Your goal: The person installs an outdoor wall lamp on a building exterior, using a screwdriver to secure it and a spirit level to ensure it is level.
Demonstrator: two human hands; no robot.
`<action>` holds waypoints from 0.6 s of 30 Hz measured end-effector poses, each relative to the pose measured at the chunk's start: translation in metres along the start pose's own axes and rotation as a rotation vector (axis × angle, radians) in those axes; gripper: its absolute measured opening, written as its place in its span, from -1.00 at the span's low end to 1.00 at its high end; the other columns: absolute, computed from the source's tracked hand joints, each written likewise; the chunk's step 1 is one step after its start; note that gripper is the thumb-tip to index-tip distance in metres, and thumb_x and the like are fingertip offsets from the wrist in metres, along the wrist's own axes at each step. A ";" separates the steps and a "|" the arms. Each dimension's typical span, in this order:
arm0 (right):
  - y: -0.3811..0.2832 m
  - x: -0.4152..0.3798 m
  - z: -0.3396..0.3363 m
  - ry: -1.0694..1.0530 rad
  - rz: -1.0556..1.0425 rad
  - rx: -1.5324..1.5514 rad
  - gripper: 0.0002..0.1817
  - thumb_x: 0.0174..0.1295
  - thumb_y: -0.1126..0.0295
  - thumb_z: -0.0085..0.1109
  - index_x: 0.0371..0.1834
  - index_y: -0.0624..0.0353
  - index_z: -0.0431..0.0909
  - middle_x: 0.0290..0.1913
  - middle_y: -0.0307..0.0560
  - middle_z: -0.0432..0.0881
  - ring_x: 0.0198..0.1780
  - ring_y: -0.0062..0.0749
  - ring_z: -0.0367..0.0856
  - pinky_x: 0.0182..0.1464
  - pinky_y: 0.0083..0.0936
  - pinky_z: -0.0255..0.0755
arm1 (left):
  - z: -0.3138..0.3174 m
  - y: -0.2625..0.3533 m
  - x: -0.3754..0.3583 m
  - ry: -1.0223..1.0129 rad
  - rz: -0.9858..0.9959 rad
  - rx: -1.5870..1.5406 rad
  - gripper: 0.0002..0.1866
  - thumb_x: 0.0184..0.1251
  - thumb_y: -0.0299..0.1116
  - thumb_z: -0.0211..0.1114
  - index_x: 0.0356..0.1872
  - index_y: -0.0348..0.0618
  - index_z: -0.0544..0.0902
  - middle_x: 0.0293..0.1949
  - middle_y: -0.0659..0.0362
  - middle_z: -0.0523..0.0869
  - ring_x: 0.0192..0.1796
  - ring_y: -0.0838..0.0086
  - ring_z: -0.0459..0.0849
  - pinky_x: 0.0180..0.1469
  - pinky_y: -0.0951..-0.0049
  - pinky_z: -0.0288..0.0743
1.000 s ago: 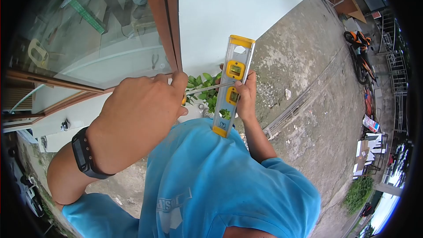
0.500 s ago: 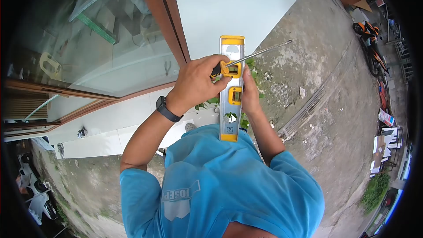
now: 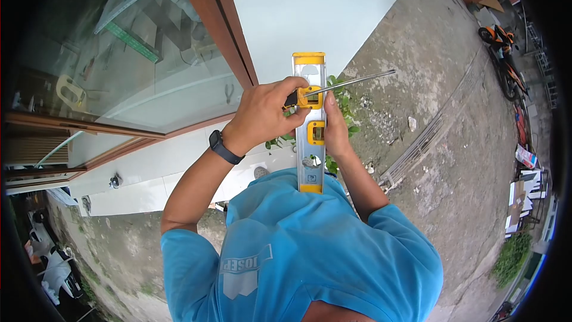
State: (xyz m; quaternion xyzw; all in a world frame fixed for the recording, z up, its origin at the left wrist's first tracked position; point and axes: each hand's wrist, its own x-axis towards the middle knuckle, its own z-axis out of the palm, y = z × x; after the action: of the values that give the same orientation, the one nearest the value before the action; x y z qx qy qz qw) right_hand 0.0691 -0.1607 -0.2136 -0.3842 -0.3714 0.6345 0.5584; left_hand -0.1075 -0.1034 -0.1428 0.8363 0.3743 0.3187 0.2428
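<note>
Both hands are at a silver spirit level [image 3: 303, 158] with yellow ends and two yellow-framed vials, which extends away from the chest. My left hand [image 3: 260, 111], wearing a dark watch [image 3: 221, 145], pinches a screwdriver [image 3: 357, 80] by its black-and-yellow handle over the level's farther vial. Its long metal shaft crosses the level and points out to the right. Along the level's right edge lies my right hand [image 3: 336, 128], thumb up against the side and the other fingers hidden behind. The level's near end reaches the blue shirt [image 3: 322, 232].
To the left stand glass panes in a brown frame [image 3: 232, 36], above a white tiled ledge [image 3: 143, 188]. A white wall [image 3: 322, 6] rises ahead. Green leaves [image 3: 351, 129] show behind the level. Rough concrete ground [image 3: 441, 143] spreads right, with an orange motorcycle [image 3: 503, 62] farther off.
The level's far end has shifted slightly left and toward me. The screwdriver's tip sits a little lower in view, its shaft more nearly crosswise. Both grips are unchanged.
</note>
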 end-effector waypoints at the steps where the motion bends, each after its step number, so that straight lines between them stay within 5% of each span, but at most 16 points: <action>1: 0.003 0.002 -0.003 -0.003 -0.013 0.006 -0.52 0.63 -0.02 -0.20 0.29 0.14 0.30 0.07 -0.06 0.58 -0.12 -0.44 0.72 -0.14 -0.46 0.71 | -0.002 0.002 0.001 0.000 0.010 -0.001 -0.58 0.09 -0.26 0.55 -0.01 -0.04 0.67 -0.48 0.14 0.73 -0.46 0.31 0.76 -0.37 0.35 0.60; 4: 0.005 0.006 -0.001 -0.019 -0.206 -0.207 -0.60 0.58 0.20 0.00 0.33 0.13 0.28 0.11 -0.06 0.59 -0.08 -0.40 0.73 -0.13 -0.41 0.70 | -0.006 0.005 -0.001 -0.026 -0.006 -0.019 -0.61 0.18 -0.26 0.46 0.01 -0.11 0.62 -0.42 0.10 0.75 -0.42 0.16 0.76 -0.38 0.20 0.58; 7: -0.019 0.000 0.014 -0.011 -0.061 0.038 -0.60 0.50 0.37 0.10 0.33 0.13 0.29 0.10 -0.09 0.60 -0.07 -0.39 0.74 -0.10 -0.40 0.68 | -0.034 0.021 -0.010 0.042 -0.115 -0.111 -0.64 0.21 -0.31 0.42 0.02 -0.14 0.60 -0.36 0.07 0.73 -0.40 0.11 0.75 -0.36 0.20 0.57; 10: -0.025 0.000 0.010 0.025 -0.059 -0.031 -0.52 0.49 0.30 0.05 0.42 0.11 0.24 0.18 0.06 0.62 -0.10 -0.32 0.74 -0.14 -0.31 0.73 | -0.082 0.038 -0.022 0.036 0.004 0.144 -0.66 0.26 -0.40 0.40 0.06 -0.14 0.63 -0.28 0.10 0.71 -0.34 0.17 0.72 -0.33 0.24 0.56; 18: -0.030 -0.003 0.006 0.111 -0.083 -0.059 -0.55 0.49 0.31 0.16 0.34 0.15 0.28 0.02 -0.12 0.63 -0.11 -0.45 0.71 -0.08 -0.40 0.67 | -0.117 0.053 -0.056 -0.045 0.077 0.445 -0.56 0.18 -0.52 0.46 0.13 -0.13 0.69 -0.27 0.09 0.70 -0.30 0.20 0.67 -0.27 0.28 0.55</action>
State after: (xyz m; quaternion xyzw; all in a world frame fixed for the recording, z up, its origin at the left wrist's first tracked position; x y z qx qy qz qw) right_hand 0.0767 -0.1613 -0.1837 -0.4193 -0.3740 0.5772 0.5926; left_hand -0.1949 -0.1590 -0.0490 0.8898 0.3977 0.2184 0.0483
